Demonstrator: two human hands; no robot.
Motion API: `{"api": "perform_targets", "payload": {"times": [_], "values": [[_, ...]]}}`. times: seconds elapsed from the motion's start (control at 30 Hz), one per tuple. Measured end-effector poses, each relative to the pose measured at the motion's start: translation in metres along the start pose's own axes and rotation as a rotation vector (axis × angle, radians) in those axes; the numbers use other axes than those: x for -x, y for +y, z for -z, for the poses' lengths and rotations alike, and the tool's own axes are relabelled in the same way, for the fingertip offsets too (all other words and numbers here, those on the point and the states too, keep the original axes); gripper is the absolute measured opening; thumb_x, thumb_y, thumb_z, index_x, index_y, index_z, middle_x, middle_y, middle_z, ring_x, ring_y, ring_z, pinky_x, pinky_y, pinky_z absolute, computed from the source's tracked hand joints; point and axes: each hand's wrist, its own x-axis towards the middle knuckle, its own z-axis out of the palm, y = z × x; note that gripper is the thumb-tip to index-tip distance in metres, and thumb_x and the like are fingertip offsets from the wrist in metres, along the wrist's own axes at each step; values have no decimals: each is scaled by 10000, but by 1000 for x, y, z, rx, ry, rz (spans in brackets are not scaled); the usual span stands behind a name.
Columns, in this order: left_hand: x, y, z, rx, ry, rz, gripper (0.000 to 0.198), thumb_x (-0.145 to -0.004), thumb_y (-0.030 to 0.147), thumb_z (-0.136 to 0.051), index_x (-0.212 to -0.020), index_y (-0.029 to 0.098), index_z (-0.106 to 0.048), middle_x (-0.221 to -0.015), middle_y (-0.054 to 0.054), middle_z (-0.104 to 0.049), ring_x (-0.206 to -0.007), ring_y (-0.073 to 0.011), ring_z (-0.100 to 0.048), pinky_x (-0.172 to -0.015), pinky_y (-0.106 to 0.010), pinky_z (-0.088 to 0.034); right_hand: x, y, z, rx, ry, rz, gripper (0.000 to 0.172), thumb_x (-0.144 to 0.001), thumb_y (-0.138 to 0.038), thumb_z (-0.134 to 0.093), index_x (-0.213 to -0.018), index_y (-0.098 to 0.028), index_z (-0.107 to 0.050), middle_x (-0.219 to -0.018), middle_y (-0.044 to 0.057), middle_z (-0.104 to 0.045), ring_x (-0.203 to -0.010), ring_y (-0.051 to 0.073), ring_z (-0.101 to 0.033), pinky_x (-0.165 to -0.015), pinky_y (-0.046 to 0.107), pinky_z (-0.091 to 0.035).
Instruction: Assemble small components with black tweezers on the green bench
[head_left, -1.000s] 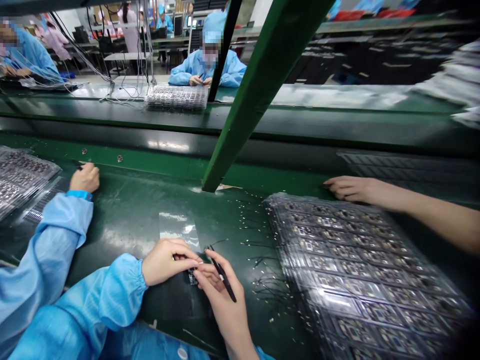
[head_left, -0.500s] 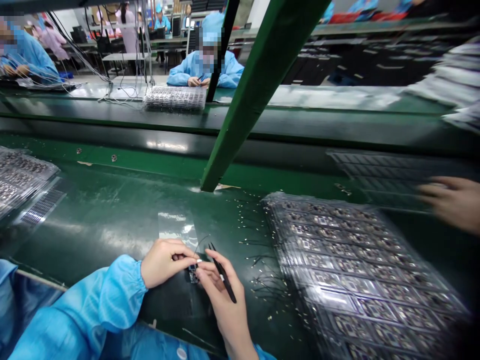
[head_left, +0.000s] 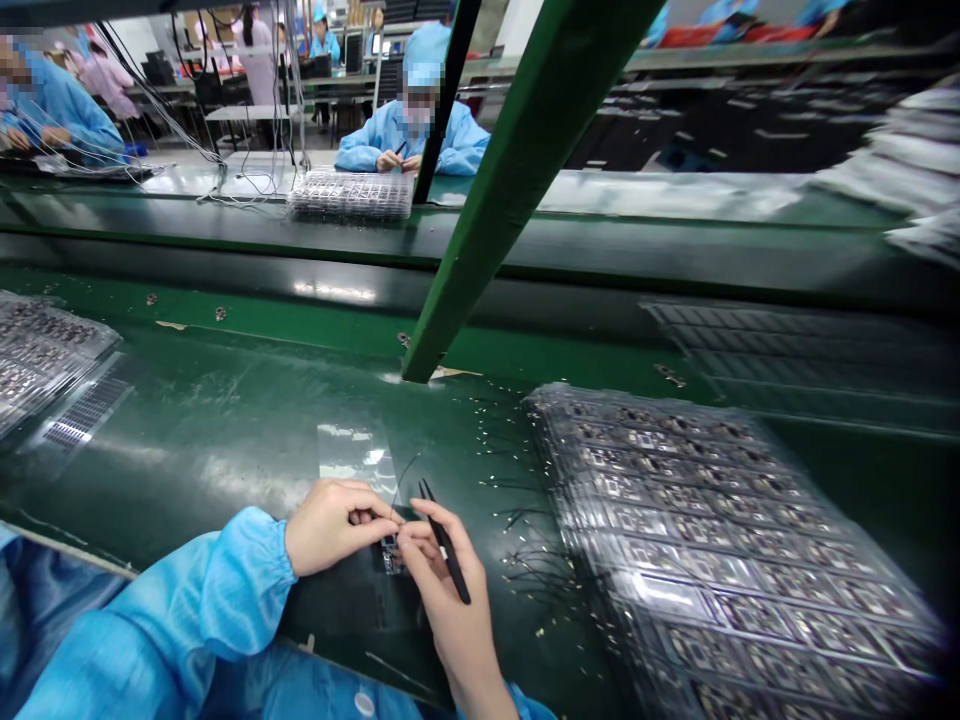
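My left hand (head_left: 337, 525) is closed, its thumb and forefinger pinching at the upper end of a small circuit board (head_left: 391, 557). A thin black wire (head_left: 405, 472) rises from between my fingertips. Black tweezers (head_left: 451, 565) lie across my right hand (head_left: 463, 632), their tips pointing up and away from the board. The thumb and fingers of that hand press at the board's right side, meeting the left fingertips. Exactly what is pinched there is hidden. Under and beyond the hands lies a clear plastic sheet (head_left: 352, 455).
Several short black wires (head_left: 521, 520) lie right of my hands, beside stacked clear trays (head_left: 675, 520) of circuit boards. Another tray stack (head_left: 45, 350) sits at left. A green post (head_left: 495, 220) slants up ahead. A co-worker (head_left: 424, 110) sits across the line.
The other person's hand at the right edge has left the view. Small parts on the green strip have shifted left, one appearing beside the post. My hands have barely moved.
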Motion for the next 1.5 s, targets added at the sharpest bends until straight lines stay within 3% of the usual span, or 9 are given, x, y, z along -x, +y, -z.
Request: {"api": "perform_targets", "payload": {"times": [0.2,0.37,0.6,0.73,0.87,0.97,1.07,1.27,1.5], "values": [[-1,3,-1,12,-5,121,110,-778,216,-642,-783,150,-730,-698,-15,-666,-561,-88,-536,-562,-182,-438,3,3,-2,43,39,29,322,-819,-323,-641,-1089,-188,-530,-798,28,-651,-717,157,-648,-699,272,-543],[-2,4,-2,87,-88,256,92,-754,195,-623,-731,121,-674,-623,5,-616,-536,-80,-501,-522,-169,-403,5,5,-2,141,67,99,326,-837,-304,-619,-1126,-187,-521,-854,47,-662,-743,166,-656,-719,285,-545],[-5,1,1,139,-65,266,146,-773,239,-608,-717,110,-647,-622,-1,-594,-555,-83,-484,-538,-178,-394,3,2,-3,123,110,71,356,-864,-386,-597,-1149,-178,-553,-867,66,-677,-759,180,-660,-753,315,-551],[-7,0,18,179,38,288,184,-784,280,-606,-760,101,-644,-709,-38,-630,-617,-107,-530,-583,-201,-420,1,5,6,-31,228,4,484,-924,-526,-451,-1235,-164,-535,-701,10,-609,-558,125,-587,-580,271,-545],[13,4,27,198,-10,342,188,-806,284,-587,-769,106,-635,-722,-38,-641,-612,-104,-547,-573,-193,-416,13,7,23,-103,70,-147,489,-859,-560,-555,-1149,-168,-589,-781,43,-623,-633,144,-606,-517,249,-543],[36,6,22,185,-169,340,140,-813,234,-572,-743,124,-623,-950,-66,-680,-724,-118,-612,-609,-185,-440,23,4,31,-46,-33,-228,445,-789,-550,-652,-995,-156,-623,-810,79,-661,-646,173,-636,-507,265,-554],[49,4,16,101,-237,273,90,-801,168,-566,-734,140,-618,-1138,-68,-633,-896,-145,-631,-661,-181,-460,25,-2,29,35,-81,-260,428,-735,-535,-710,-896,-146,-637,-703,56,-656,-551,155,-619,-505,269,-554],[43,1,20,-17,-281,170,90,-807,152,-578,-728,153,-623,-1110,-67,-642,-929,-157,-620,-681,-194,-459,17,1,20,120,-86,-228,522,-695,-632,-680,-832,-130,-638,-582,31,-601,-536,162,-615,-462,241,-529],[47,5,12,35,-311,146,72,-781,121,-608,-719,147,-632,-1047,-49,-655,-787,-120,-612,-779,-224,-459,25,8,30,214,-133,-208,471,-762,-603,-629,-825,-136,-637,-570,6,-574,-455,122,-567,-438,211,-489]]}}
